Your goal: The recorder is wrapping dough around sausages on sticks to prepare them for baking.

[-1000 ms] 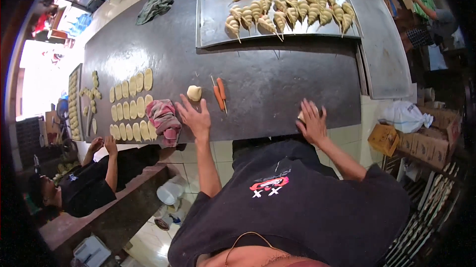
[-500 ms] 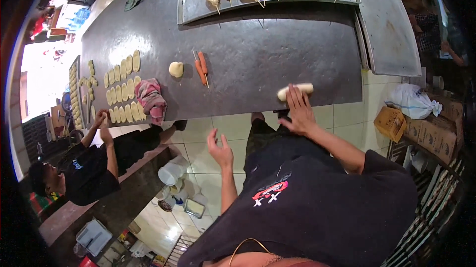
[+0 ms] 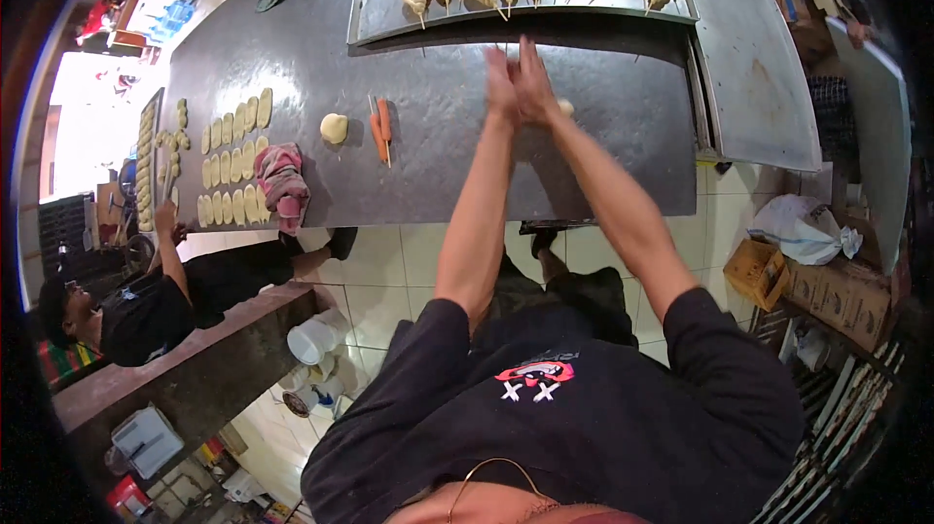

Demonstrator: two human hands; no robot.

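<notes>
My left hand (image 3: 501, 86) and my right hand (image 3: 532, 84) are side by side over the metal table, fingers stretched out and palms close together. A pale bit of dough (image 3: 565, 108) shows beside my right wrist; the rest of it is hidden, and I cannot tell whether a hand touches it. To the left of my hands lie two orange sausages on sticks (image 3: 380, 130). Beside them sits a round lump of dough (image 3: 334, 128).
A metal tray (image 3: 467, 24) of dough-wrapped sticks stands at the far side. Flat dough pieces (image 3: 226, 164) lie in rows at left, next to a pink cloth (image 3: 281, 183). A co-worker (image 3: 146, 300) in black works at the left end. Another metal sheet (image 3: 754, 67) is at right.
Both hands have moved away from me over the table and come together. My left hand rose from beside the table edge. The dough roll, earlier under my right hand, is now mostly hidden.
</notes>
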